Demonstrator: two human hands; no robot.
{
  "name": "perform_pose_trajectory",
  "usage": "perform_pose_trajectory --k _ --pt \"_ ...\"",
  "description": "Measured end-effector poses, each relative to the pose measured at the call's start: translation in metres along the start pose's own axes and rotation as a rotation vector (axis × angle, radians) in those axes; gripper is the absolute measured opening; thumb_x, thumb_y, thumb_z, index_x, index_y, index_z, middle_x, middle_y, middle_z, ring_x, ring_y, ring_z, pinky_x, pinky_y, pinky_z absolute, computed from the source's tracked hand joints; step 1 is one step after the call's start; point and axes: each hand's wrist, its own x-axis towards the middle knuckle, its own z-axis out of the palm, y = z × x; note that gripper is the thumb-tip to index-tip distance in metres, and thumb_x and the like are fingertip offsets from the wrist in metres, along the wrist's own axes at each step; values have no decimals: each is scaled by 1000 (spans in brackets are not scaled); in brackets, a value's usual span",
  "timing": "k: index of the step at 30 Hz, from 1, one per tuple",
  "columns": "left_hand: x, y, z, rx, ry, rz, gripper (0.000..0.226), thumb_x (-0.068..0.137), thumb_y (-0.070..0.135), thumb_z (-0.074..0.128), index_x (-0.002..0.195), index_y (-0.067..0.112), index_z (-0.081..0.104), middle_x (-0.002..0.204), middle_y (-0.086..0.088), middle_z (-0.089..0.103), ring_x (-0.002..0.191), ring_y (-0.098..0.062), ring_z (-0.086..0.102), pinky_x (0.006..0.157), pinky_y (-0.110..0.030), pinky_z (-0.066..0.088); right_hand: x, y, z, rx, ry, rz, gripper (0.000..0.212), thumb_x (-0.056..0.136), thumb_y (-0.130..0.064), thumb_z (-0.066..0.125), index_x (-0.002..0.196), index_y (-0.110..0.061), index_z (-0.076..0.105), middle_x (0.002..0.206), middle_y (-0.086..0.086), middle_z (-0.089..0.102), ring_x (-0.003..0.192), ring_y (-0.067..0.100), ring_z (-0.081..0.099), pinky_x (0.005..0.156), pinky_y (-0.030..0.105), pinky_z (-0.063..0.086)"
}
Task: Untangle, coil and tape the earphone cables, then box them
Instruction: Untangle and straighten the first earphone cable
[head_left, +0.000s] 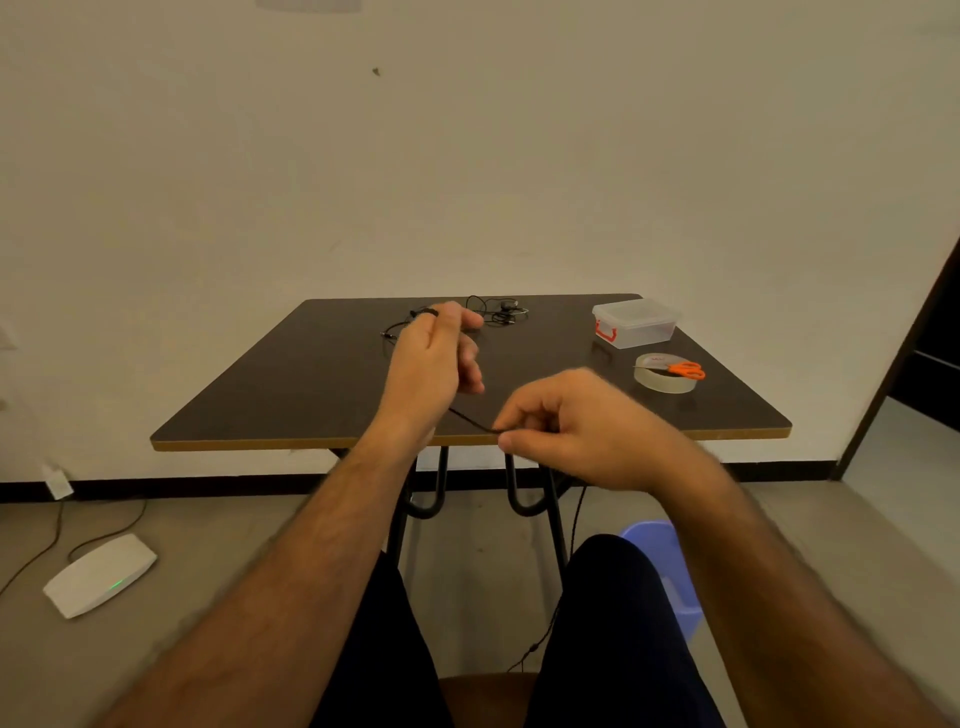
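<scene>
A thin black earphone cable (470, 420) runs taut between my hands above the near part of the dark table (291, 384). My left hand (434, 358) is raised, with cable wrapped around its fingers. My right hand (566, 426) pinches the cable near the table's front edge; the rest of the cable hangs down past my knee. A second tangled black earphone (501, 310) lies at the table's far edge. At the far right stands a clear plastic box (635, 322) with a red latch, lid on.
A roll of clear tape (665, 382) lies right of centre with orange-handled scissors (685, 370) on top. A white device (98, 574) with a green light sits on the floor at left. A blue bin (670, 566) stands by my right leg.
</scene>
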Motion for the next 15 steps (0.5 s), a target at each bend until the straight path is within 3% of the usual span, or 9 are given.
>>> perform_pose_trajectory --k 3,6,10,15 --pt "4 1 0 -85 76 -5 34 108 34 32 97 15 58 59 10 38 51 -6 38 51 -25 44 -2 0 13 -34 -68 -7 13 96 -27 59 102 -26 70 78 -2 68 70 11 62 68 25 53" --pt "2 0 0 -104 -2 -33 38 108 36 29 94 14 56 57 12 37 50 -6 33 50 -24 33 -2 -1 17 -21 -52 -18 13 97 -26 59 103 -25 70 78 -4 68 71 9 62 68 24 53" --pt "-6 -7 -1 71 -214 -51 43 108 37 29 86 13 57 60 6 37 53 -8 35 52 -23 30 1 -3 7 -60 165 -42 11 96 -26 58 96 -27 70 71 -10 63 69 8 59 65 27 53" --pt "-21 -7 7 75 -410 -138 46 106 43 27 78 16 53 63 5 41 54 -7 36 50 -21 29 11 11 -12 18 343 -60 9 92 -17 66 96 -20 74 83 -12 69 79 4 64 73 20 53"
